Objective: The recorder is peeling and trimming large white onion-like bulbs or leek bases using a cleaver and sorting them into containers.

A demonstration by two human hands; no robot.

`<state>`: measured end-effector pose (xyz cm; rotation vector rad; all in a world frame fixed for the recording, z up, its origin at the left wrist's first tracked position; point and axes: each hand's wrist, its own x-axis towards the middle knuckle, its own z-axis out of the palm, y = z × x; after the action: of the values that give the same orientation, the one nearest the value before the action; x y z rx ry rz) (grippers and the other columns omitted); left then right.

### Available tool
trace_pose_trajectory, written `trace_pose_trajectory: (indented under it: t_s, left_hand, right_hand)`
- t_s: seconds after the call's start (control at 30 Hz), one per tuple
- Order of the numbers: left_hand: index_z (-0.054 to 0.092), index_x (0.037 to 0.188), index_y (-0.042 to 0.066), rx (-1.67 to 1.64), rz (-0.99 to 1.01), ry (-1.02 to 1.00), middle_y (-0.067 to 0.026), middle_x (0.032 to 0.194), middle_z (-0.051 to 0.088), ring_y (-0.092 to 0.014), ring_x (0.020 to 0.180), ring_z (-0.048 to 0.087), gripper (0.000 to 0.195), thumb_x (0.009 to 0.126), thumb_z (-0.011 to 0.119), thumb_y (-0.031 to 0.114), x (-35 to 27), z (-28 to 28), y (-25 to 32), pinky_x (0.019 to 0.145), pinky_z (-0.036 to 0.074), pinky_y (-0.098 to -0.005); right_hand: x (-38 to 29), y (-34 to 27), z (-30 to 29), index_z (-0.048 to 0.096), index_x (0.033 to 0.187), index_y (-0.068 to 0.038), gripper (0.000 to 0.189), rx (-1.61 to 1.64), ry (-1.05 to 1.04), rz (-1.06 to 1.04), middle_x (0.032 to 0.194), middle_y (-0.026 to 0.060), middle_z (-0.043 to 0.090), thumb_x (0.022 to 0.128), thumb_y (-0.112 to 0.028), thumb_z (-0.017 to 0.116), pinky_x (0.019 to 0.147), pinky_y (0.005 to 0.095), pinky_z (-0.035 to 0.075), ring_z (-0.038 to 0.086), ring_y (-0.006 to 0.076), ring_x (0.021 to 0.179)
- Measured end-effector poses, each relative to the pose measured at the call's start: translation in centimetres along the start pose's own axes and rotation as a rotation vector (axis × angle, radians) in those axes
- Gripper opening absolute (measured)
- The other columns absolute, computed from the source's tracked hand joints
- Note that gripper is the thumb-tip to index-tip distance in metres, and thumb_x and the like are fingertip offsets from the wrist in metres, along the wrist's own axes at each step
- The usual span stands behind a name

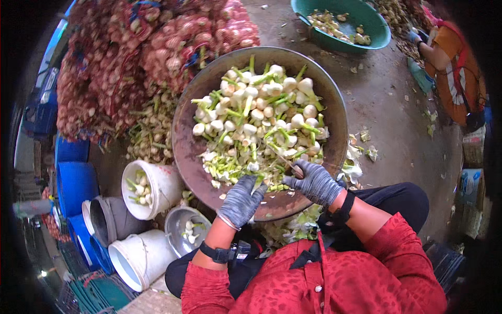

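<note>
In a wide, worn metal basin (184, 153) before me lie many white garlic bulbs (251, 92) with short green stalks. Cut green stalk pieces and peelings (219, 167) cover its near side. My right hand (315, 183), in a grey knit glove, grips a knife (299, 172) by its handle; the thin blade points away and to the left over the bulbs. Over the basin's near part is my left hand (241, 199), gloved alike. A green garlic stalk (259, 181) shows between its thumb and fingers; the fingers hide the rest.
Red mesh sacks of garlic (113, 74) are piled at the left. White buckets (155, 188) and a small metal bowl (192, 221) stand near my left arm. A green tub (341, 27) holds more garlic. Another person (451, 74) works at the right. Peelings (351, 168) litter the floor.
</note>
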<state>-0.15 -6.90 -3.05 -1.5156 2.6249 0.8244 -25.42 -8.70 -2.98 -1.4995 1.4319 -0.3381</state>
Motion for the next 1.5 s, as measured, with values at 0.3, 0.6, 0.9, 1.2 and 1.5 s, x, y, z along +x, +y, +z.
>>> trace_pose_trajectory:
  t_s: [0.3, 0.6, 0.9, 1.2, 1.5]
  left_hand:
    - [0.037, 0.14, 0.003, -0.884, -0.115, 0.308, -0.0126, 0.127, 0.051, -0.022, 0.116, 0.05, 0.076, 0.08, 0.078, 0.024, -5.5, -2.1, 4.6, 0.101, 0.041, -0.035]
    - [0.045, 0.124, 0.006, -0.945, -0.122, 0.517, -0.0082, 0.112, 0.059, -0.02, 0.104, 0.058, 0.055, 0.084, 0.076, 0.026, -6.4, 0.4, 3.9, 0.093, 0.046, -0.0336]
    - [0.048, 0.123, 0.0, -0.505, 0.019, 0.539, -0.015, 0.113, 0.054, -0.03, 0.102, 0.057, 0.046, 0.083, 0.067, 0.014, -6.4, 3.4, 1.3, 0.09, 0.048, -0.0367]
    - [0.05, 0.122, 0.002, -0.716, -0.089, 0.483, -0.014, 0.113, 0.055, -0.029, 0.105, 0.057, 0.05, 0.08, 0.071, 0.019, -6.5, 3.2, 2.0, 0.093, 0.046, -0.0382]
    - [0.048, 0.117, 0.006, -0.792, -0.26, 0.389, -0.009, 0.106, 0.056, -0.02, 0.094, 0.058, 0.046, 0.081, 0.075, 0.016, -6.7, 1.2, 5.0, 0.085, 0.049, -0.0334]
  right_hand:
    - [-0.6, -3.7, 4.8, 0.055, 0.078, -0.011, 0.029, 1.099, -0.237, 0.271, 0.068, -0.0006, 0.059, 0.091, -0.034, 0.067, 0.041, 0.0255, 0.039, 0.047, 0.0071, 0.047]
    - [-2.0, -3.6, 6.0, 0.058, 0.1, -0.005, 0.03, 0.106, 0.048, -0.146, 0.077, 0.0155, 0.066, 0.09, -0.033, 0.063, 0.058, 0.0417, 0.049, 0.064, 0.0307, 0.064]
    - [-5.4, -6.1, 2.5, 0.059, 0.089, -0.011, 0.017, -0.491, -0.142, -0.576, 0.075, 0.0112, 0.062, 0.075, -0.017, 0.066, 0.062, 0.045, 0.049, 0.065, 0.0338, 0.075]
    - [-5.5, -5.9, 2.6, 0.059, 0.089, -0.011, 0.014, -0.521, -0.205, -0.557, 0.074, 0.0106, 0.061, 0.077, -0.015, 0.063, 0.062, 0.0433, 0.051, 0.066, 0.0327, 0.075]
    - [-0.7, 1.7, 2.9, 0.06, 0.094, -0.008, 0.016, -0.591, 0.013, -0.36, 0.082, 0.0154, 0.066, 0.08, -0.013, 0.062, 0.065, 0.0442, 0.053, 0.067, 0.0363, 0.077]
